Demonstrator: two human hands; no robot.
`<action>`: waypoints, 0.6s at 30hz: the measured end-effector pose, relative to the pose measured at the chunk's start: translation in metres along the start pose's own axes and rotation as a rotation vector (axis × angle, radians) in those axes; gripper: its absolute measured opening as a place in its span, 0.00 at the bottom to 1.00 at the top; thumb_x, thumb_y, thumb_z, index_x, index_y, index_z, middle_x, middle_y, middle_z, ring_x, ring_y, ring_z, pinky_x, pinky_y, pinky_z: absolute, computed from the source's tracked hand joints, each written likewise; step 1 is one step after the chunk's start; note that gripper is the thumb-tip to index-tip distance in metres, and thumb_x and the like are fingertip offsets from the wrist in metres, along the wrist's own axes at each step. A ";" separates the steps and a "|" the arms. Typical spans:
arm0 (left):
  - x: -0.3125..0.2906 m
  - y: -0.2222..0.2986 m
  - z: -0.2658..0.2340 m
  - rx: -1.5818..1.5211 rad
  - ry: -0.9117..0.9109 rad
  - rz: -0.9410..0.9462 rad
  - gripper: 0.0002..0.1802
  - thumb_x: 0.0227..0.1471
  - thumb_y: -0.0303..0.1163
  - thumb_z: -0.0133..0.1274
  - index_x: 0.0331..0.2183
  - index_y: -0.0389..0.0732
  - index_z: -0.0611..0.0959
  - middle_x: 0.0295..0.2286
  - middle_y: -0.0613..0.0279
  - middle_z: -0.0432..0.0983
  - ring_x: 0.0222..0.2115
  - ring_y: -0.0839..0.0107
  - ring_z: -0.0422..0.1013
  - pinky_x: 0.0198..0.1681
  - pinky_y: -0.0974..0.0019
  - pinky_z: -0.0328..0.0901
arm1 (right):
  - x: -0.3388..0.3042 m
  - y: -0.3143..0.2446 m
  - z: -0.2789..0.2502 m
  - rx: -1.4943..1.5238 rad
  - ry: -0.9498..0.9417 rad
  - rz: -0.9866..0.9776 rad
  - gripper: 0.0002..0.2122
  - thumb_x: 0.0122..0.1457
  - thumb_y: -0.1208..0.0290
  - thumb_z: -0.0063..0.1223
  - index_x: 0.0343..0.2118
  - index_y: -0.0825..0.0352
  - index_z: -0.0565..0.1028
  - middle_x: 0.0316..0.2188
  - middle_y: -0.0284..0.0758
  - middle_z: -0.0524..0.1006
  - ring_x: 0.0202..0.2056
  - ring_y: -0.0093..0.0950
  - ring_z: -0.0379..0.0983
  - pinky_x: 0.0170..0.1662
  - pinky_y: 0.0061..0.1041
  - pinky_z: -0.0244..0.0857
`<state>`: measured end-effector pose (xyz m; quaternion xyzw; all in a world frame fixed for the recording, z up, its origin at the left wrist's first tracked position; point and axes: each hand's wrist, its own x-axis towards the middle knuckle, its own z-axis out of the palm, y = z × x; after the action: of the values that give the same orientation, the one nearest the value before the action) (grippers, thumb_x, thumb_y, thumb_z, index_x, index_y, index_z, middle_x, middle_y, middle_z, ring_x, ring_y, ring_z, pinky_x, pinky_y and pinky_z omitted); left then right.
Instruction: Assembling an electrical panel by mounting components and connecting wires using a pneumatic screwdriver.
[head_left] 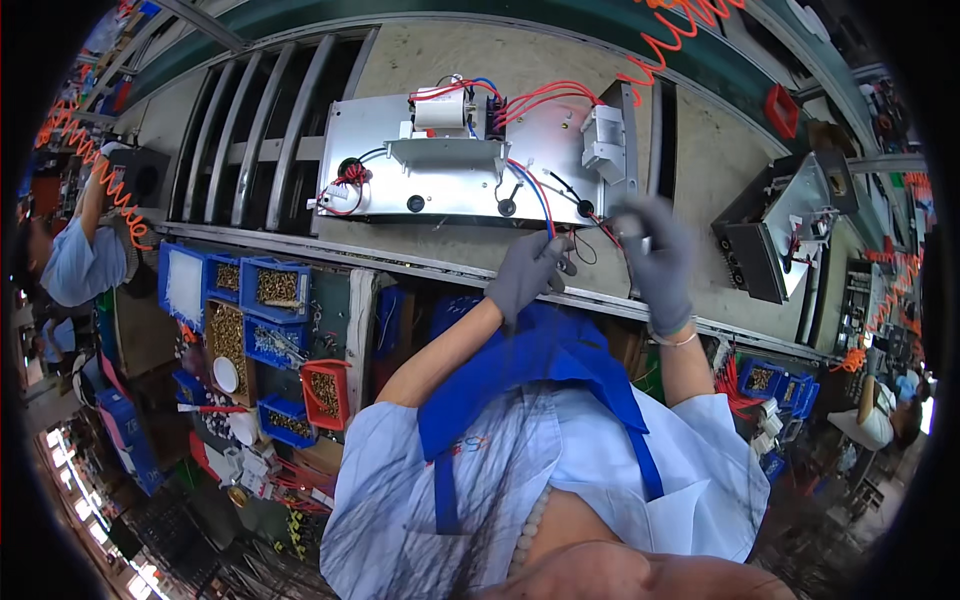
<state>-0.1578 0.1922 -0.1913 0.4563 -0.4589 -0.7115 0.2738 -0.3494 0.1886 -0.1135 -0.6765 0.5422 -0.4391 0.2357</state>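
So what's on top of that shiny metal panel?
The metal panel carries a white component, red wires and a grey bracket; whatever the bracket covers can't be seen.

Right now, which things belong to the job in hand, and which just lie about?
Apparently in use:
- silver metal panel
- red and blue wires at the left hand

Apparently lying about:
- dark metal unit, right
- blue bins, left
- red bin beside them

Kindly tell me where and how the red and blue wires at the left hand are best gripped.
Probably pinch the red and blue wires between the grey bracket and the left hand, from the person's side: that slim stretch lies exposed over the metal panel, running toward them.
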 end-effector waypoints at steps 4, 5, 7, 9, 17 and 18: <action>-0.021 0.030 -0.024 -0.193 -0.188 -0.002 0.26 0.62 0.49 0.40 0.41 0.35 0.77 0.25 0.61 0.78 0.19 0.80 0.72 0.19 0.79 0.63 | 0.016 -0.003 0.059 0.207 -0.321 0.440 0.16 0.60 0.62 0.50 0.39 0.74 0.75 0.25 0.34 0.75 0.22 0.19 0.70 0.27 0.19 0.65; -0.022 0.029 -0.030 -0.185 -0.208 0.012 0.27 0.60 0.52 0.42 0.40 0.36 0.78 0.24 0.62 0.77 0.18 0.80 0.72 0.19 0.77 0.63 | 0.026 -0.005 0.062 0.366 -0.443 0.615 0.16 0.60 0.61 0.50 0.38 0.73 0.75 0.24 0.32 0.74 0.21 0.17 0.69 0.25 0.18 0.63; -0.017 0.016 -0.048 0.050 -0.130 0.071 0.27 0.59 0.53 0.44 0.40 0.36 0.78 0.24 0.61 0.78 0.19 0.74 0.73 0.21 0.71 0.65 | 0.038 0.000 0.066 0.559 -0.585 0.784 0.15 0.60 0.60 0.50 0.36 0.71 0.76 0.21 0.28 0.72 0.19 0.15 0.65 0.23 0.16 0.58; -0.010 0.006 -0.063 0.479 0.206 0.287 0.27 0.55 0.53 0.49 0.42 0.38 0.77 0.28 0.56 0.79 0.24 0.61 0.75 0.29 0.60 0.68 | 0.037 0.016 0.068 0.618 -0.620 0.788 0.13 0.60 0.61 0.50 0.34 0.68 0.76 0.19 0.24 0.69 0.18 0.12 0.60 0.21 0.14 0.54; 0.039 0.012 -0.047 0.767 0.614 0.283 0.21 0.48 0.37 0.57 0.45 0.43 0.75 0.36 0.55 0.77 0.33 0.55 0.76 0.36 0.55 0.68 | 0.042 0.026 0.074 0.301 -0.715 0.632 0.14 0.60 0.60 0.49 0.33 0.68 0.76 0.20 0.25 0.70 0.16 0.13 0.58 0.20 0.15 0.55; 0.041 0.010 -0.047 0.838 0.604 0.293 0.20 0.48 0.35 0.57 0.44 0.43 0.75 0.36 0.56 0.77 0.33 0.55 0.76 0.36 0.55 0.69 | 0.043 0.028 0.073 0.299 -0.739 0.614 0.14 0.60 0.60 0.50 0.33 0.68 0.75 0.20 0.25 0.70 0.16 0.13 0.60 0.21 0.15 0.57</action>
<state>-0.1335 0.1361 -0.2058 0.6419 -0.6634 -0.2587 0.2845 -0.3012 0.1282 -0.1577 -0.5549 0.5276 -0.1537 0.6245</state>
